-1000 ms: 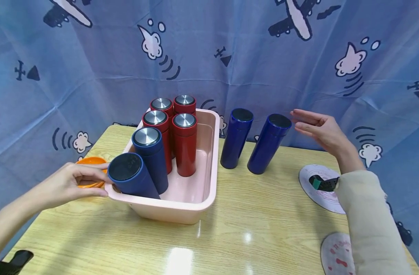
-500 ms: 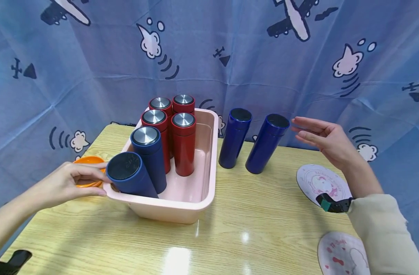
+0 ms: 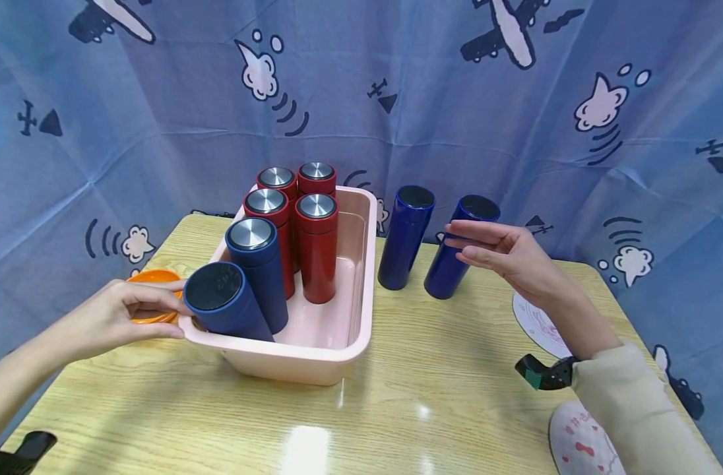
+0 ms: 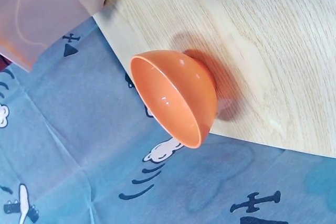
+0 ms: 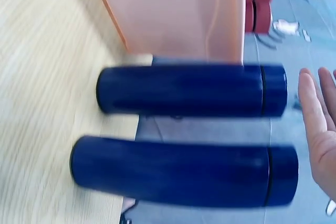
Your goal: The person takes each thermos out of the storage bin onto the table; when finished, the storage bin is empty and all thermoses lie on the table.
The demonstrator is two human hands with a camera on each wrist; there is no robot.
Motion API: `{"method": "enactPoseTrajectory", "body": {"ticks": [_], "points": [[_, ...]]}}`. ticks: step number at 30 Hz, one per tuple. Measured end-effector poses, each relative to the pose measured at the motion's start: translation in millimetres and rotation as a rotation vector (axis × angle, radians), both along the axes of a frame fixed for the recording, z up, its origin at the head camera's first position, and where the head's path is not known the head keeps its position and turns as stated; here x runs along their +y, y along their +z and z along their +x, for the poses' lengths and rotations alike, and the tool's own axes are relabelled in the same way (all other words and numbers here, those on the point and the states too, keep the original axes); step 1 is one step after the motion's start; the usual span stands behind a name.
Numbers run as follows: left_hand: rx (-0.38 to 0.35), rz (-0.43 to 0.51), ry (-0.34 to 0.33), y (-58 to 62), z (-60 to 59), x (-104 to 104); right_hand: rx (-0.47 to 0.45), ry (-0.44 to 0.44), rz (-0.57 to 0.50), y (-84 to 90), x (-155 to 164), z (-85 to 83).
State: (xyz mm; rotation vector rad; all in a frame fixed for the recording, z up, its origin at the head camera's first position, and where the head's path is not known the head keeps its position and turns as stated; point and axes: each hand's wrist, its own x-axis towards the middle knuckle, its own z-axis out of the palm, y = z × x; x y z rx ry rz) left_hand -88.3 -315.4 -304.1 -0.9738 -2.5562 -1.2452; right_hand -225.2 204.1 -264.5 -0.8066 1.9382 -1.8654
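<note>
Left grip pinches the pink bin's rim; right grip hovers spread near a blue bottle.

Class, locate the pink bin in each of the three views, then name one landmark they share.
Head: the pink bin stands left of centre, with bottles inside.
Left wrist: partly visible, cut off at the top-left corner.
Right wrist: at the top, left of the red lids and above two blue bottles.
Shared landmark: the blue patterned curtain.

Curtained-off space — airplane-print blue curtain, wood-grain table.
</note>
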Motion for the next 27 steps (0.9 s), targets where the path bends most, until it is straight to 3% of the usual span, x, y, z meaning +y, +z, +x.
{"method": "enactPoseTrajectory", "body": {"ticks": [7,15,27], "points": [[0.004,-0.018,0.008,0.8,-0.2,1,-0.019,-0.009,-0.003,-1.8,-27,3.5],[-0.042,0.024,-0.012,0.7,0.4,1,-0.047,-0.040,0.026,-3.5,-63,2.6],[-0.028,0.020,-0.009,0.8,0.7,0,0.055,0.034,0.106,4.5,-116,-3.1]]}}
